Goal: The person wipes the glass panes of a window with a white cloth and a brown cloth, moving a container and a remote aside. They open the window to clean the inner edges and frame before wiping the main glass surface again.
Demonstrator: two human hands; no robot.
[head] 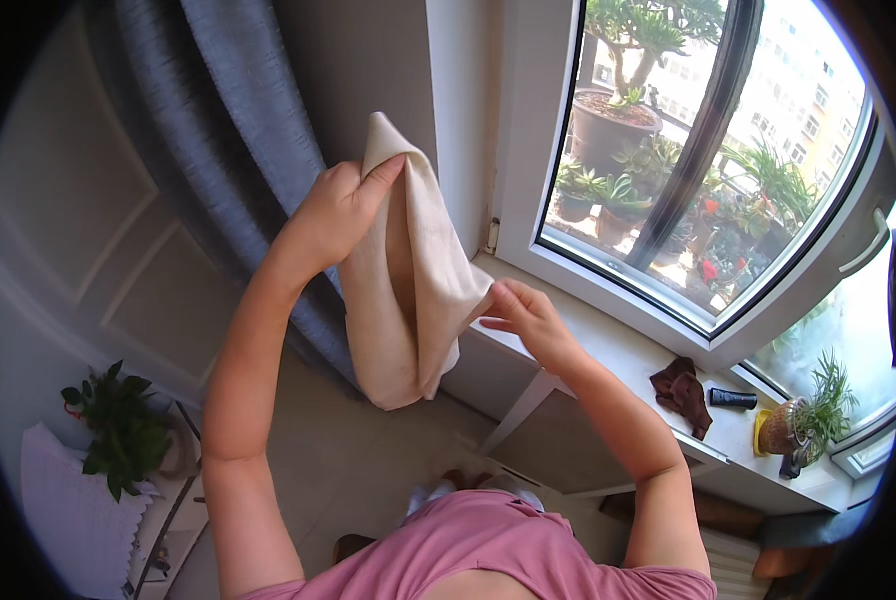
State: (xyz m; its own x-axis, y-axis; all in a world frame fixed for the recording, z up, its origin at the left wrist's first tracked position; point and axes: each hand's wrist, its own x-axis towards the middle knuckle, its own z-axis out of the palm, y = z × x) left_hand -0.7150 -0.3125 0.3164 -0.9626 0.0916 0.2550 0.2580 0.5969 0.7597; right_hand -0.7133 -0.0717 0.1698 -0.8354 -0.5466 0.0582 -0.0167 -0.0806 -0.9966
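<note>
A folded cream cloth [388, 330] hangs in the air before me, between both hands. My left hand [346, 206] grips its upper part, the thumb pressed over a fold and one corner sticking up above. Lower and to the right, my right hand [526, 315] pinches a side corner of the cloth between thumb and fingers. The cloth hangs in loose folds, with a darker hollow down its middle. Its lower end hangs free above the floor.
Behind the cloth are a blue-grey curtain [260, 97] and a white-framed window [605, 277]. The windowsill [605, 322] holds a dark brown cloth [682, 397], a black tube [733, 398] and a potted plant [785, 426]. A leafy plant [121, 427] stands at the lower left by a white cloth [80, 510].
</note>
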